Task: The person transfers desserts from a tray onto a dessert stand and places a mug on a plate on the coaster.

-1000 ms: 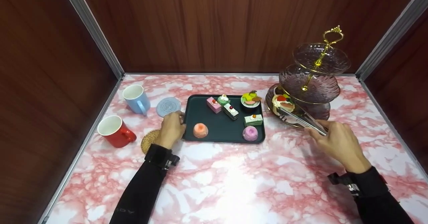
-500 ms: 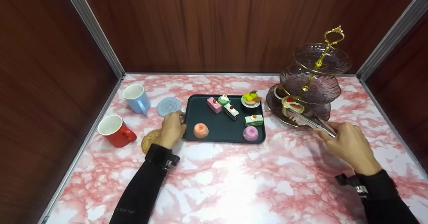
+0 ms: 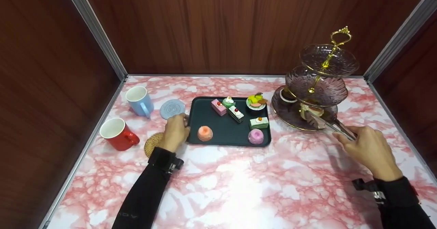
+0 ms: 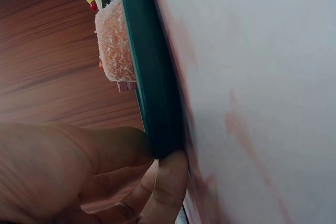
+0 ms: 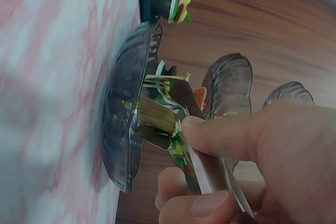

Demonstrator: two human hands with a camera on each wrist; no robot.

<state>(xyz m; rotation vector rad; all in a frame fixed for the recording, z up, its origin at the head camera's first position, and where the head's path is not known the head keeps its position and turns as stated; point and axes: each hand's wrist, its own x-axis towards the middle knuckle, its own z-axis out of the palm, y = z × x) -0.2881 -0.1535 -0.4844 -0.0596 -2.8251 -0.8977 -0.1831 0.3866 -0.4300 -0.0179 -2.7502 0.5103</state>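
Note:
My left hand [image 3: 175,131] pinches the left edge of a dark green tray [image 3: 230,136]; in the left wrist view the thumb lies above the rim and a finger beneath it. My right hand [image 3: 368,150] holds metal tongs [image 5: 205,174], their fork-like tips down at the bottom plate [image 3: 290,122] of a three-tier glass cake stand. At those tips is a small cream-topped tart [image 3: 313,110], partly hidden by the tongs and the middle plate [image 3: 327,92]. Whether the tongs still squeeze it, I cannot tell. A dark cup with a white rim [image 3: 287,95] sits on the same bottom plate.
Several toy cakes, among them an orange one [image 3: 205,133] and a purple one [image 3: 256,136], sit on the tray. Left stand a blue mug [image 3: 140,102] and a red mug [image 3: 117,135], near a grey coaster [image 3: 172,108] and woven coaster [image 3: 152,144]. Wooden walls enclose the table.
My right hand and the tongs have moved right, bringing the tart from the bottom plate's left side towards its middle, under the middle plate. The left hand and tray stay put.

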